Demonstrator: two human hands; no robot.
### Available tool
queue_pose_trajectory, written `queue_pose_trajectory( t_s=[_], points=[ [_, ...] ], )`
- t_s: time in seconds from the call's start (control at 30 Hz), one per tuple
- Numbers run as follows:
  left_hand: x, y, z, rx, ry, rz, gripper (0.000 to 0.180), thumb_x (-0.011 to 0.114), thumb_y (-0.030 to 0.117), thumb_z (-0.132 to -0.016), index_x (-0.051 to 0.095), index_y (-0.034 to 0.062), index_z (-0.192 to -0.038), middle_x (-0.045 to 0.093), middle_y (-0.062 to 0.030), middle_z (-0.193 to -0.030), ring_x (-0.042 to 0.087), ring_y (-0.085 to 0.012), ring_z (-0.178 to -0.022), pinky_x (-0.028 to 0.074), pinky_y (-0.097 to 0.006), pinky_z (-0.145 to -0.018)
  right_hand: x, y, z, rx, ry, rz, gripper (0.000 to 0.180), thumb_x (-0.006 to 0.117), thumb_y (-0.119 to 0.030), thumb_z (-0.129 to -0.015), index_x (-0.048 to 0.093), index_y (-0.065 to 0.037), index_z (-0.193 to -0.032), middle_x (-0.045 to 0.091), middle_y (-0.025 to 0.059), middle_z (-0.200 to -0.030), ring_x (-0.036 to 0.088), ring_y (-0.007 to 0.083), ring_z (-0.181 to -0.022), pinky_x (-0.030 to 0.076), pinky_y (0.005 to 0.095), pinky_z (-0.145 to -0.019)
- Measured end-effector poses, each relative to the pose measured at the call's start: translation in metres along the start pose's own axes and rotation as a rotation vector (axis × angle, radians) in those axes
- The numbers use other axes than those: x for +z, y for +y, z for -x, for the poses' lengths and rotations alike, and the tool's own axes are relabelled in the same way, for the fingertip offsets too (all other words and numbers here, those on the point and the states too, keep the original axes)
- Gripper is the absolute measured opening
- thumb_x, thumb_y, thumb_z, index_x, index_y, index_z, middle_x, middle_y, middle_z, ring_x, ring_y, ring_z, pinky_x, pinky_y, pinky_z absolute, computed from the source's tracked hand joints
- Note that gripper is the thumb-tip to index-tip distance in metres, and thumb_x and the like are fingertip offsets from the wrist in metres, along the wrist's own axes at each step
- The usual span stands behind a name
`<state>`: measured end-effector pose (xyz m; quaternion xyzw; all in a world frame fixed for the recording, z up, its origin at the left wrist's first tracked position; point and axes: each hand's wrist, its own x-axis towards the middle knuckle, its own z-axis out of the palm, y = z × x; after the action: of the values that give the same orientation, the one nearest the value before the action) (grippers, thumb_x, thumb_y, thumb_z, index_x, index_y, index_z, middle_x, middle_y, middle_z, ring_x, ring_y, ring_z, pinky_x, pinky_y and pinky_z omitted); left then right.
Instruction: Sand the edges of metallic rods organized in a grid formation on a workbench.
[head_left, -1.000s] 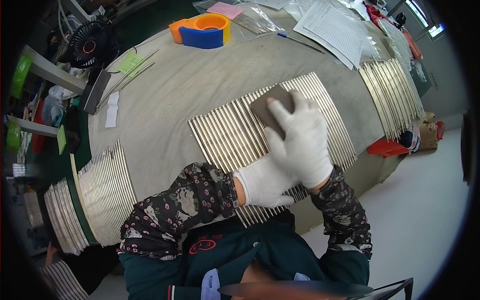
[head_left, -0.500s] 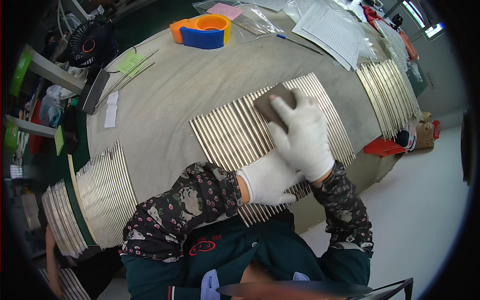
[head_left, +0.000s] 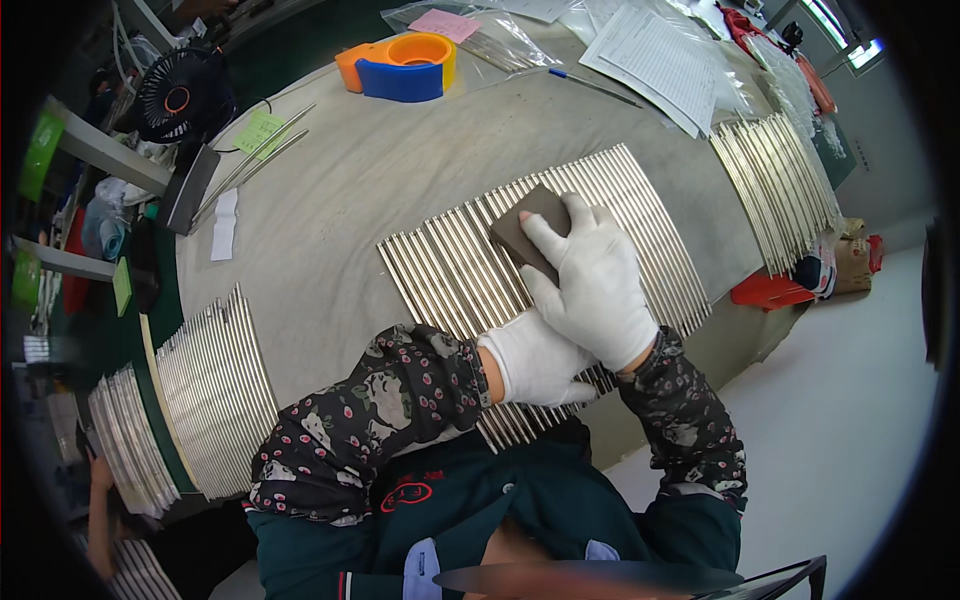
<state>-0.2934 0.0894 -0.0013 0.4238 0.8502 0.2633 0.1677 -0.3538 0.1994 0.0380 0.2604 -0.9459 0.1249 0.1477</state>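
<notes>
A row of thin shiny metal rods (head_left: 440, 255) lies side by side on the table in front of me. My right hand (head_left: 600, 285), in a white glove with a bare fingertip showing, grips a dark grey-brown sanding block (head_left: 530, 230) and rests it on the rods. Below it, my left hand (head_left: 535, 360), also gloved in white, lies flat across the near part of the rods. Its thumb is stretched out to the right, while its other fingers are partly hidden beneath the right hand and wrist.
More metal rods lie in a bundle (head_left: 215, 395) at the left and another bundle (head_left: 775, 195) at the far right. An orange and blue tape dispenser (head_left: 405, 75), a pen (head_left: 595, 87) and papers (head_left: 660, 70) are at the back. A black fan (head_left: 180, 95) stands far left; a person's arm (head_left: 100, 510) shows lower left.
My right hand has slid the sanding block a little to the left and toward me over the rods. The left hand has stayed nearly in place.
</notes>
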Motion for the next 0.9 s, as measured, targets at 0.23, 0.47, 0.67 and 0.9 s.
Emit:
queue_pose_trajectory(
  t_s=[0.23,0.47,0.67,0.9],
  points=[
    [0.001,-0.002,-0.003,0.103,0.117,-0.110,0.065,0.060,0.046,-0.077,0.053,-0.0006,-0.121,0.047,-0.0227,-0.128,0.039,-0.0364,-0.126,0.024,-0.048,-0.110,0.002,-0.003,0.002,-0.103,-0.017,-0.070,0.045,0.065,-0.022,-0.074,0.061,-0.007,-0.116,0.055,0.0265,-0.113,0.055,0.0379,-0.097,0.046,0.0426,-0.085],
    [-0.001,0.002,-0.001,0.169,0.293,-0.226,0.062,0.062,0.044,-0.077,0.054,0.0033,-0.123,0.050,-0.0192,-0.127,0.041,-0.0338,-0.125,0.023,-0.046,-0.111,-0.004,0.009,-0.001,-0.127,0.138,-0.004,0.045,0.068,-0.024,-0.070,0.062,-0.009,-0.112,0.055,0.0263,-0.110,0.056,0.0366,-0.091,0.048,0.0418,-0.078],
    [-0.006,0.005,-0.003,0.186,0.260,-0.212,0.066,0.060,0.046,-0.078,0.051,0.0000,-0.123,0.045,-0.0227,-0.130,0.036,-0.0364,-0.128,0.021,-0.049,-0.111,-0.002,0.022,-0.016,0.141,0.069,0.190,0.043,0.067,-0.025,-0.073,0.062,-0.008,-0.112,0.056,0.0258,-0.105,0.057,0.0346,-0.090,0.048,0.0412,-0.079],
    [-0.001,0.001,-0.002,0.172,0.326,-0.218,0.060,0.059,0.045,-0.078,0.055,0.0005,-0.119,0.051,-0.0228,-0.124,0.041,-0.0358,-0.125,0.025,-0.046,-0.110,0.000,0.018,-0.021,0.148,0.054,0.145,0.044,0.065,-0.022,-0.074,0.062,-0.007,-0.115,0.054,0.0267,-0.112,0.054,0.0397,-0.096,0.046,0.0440,-0.084]
  ],
)
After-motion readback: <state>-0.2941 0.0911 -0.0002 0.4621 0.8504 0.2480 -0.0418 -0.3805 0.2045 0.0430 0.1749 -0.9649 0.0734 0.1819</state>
